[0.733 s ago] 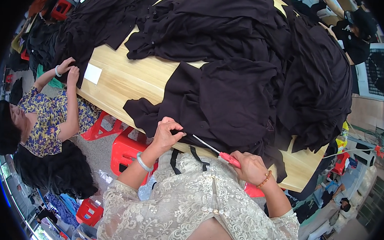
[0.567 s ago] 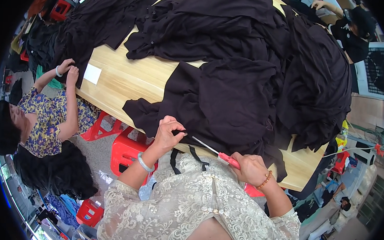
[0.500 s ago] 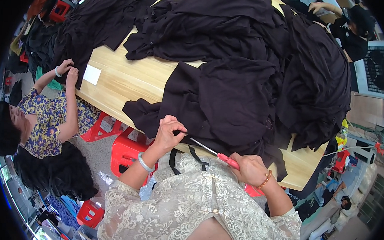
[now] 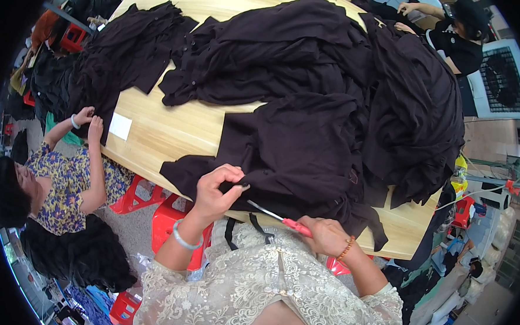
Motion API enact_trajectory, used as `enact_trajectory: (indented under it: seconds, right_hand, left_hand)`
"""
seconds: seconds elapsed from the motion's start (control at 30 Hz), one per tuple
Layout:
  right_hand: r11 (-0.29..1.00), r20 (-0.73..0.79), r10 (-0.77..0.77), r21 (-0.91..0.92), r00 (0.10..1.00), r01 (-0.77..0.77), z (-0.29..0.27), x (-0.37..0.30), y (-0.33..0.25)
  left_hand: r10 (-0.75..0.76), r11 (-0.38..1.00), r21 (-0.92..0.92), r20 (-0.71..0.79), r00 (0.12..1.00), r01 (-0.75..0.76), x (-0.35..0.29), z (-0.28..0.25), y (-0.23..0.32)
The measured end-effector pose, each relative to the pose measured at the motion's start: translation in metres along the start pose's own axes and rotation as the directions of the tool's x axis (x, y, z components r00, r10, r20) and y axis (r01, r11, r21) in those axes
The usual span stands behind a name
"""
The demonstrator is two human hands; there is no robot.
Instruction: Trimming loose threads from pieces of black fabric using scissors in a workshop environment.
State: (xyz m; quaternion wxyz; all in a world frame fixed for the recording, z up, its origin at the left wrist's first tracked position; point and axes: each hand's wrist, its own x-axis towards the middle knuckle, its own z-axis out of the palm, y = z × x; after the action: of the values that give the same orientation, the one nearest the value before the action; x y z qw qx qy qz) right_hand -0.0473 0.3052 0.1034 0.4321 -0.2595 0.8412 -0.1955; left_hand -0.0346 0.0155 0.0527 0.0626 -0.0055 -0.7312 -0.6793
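Scissors (image 4: 277,217) with a red handle sit in the person's right hand (image 4: 325,235), the fingers wrapped around the handle and the slim metal blades pointing left toward the other hand. The blade tips lie just beside the hem of a black garment (image 4: 307,159) that is spread over the near edge of a pale wooden table (image 4: 173,128). Whether the blades are parted or shut is too small to tell.

The left hand (image 4: 216,191) pinches a fold of that black garment at the table's edge, thumb and forefinger pressed together on the cloth, the other fingers curled. A pale bangle (image 4: 182,239) circles the left wrist and a string of brown beads (image 4: 346,249) the right. Both arms wear cream lace sleeves (image 4: 253,291).

More black clothes lie heaped across the table: a big pile (image 4: 410,105) on the right, another spread (image 4: 124,55) at the far left. A small white slip of paper (image 4: 120,126) rests on the bare wood near the left edge. Beside it, a second person in a flowered top (image 4: 64,187) has both hands on dark fabric at the table's side. Red plastic stools (image 4: 168,222) stand under the table.
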Motion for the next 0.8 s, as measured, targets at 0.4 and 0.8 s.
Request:
enact_trajectory:
  seconds: [0.4, 0.8]
  right_hand:
    - [0.972, -0.735, -0.213, -0.225, 0.643, 0.064, -0.068, 0.069, 0.085]
    - [0.806, -0.809, -0.330, -0.510, 0.487, -0.301, -0.271, 0.103, 0.051]
  left_hand:
    - [0.357, 0.791, -0.517, -0.045, 0.933, -0.328, 0.049, -0.053, 0.156]
    - [0.518, 0.854, 0.270, -0.372, 0.770, -0.444, 0.201, -0.161, 0.060]
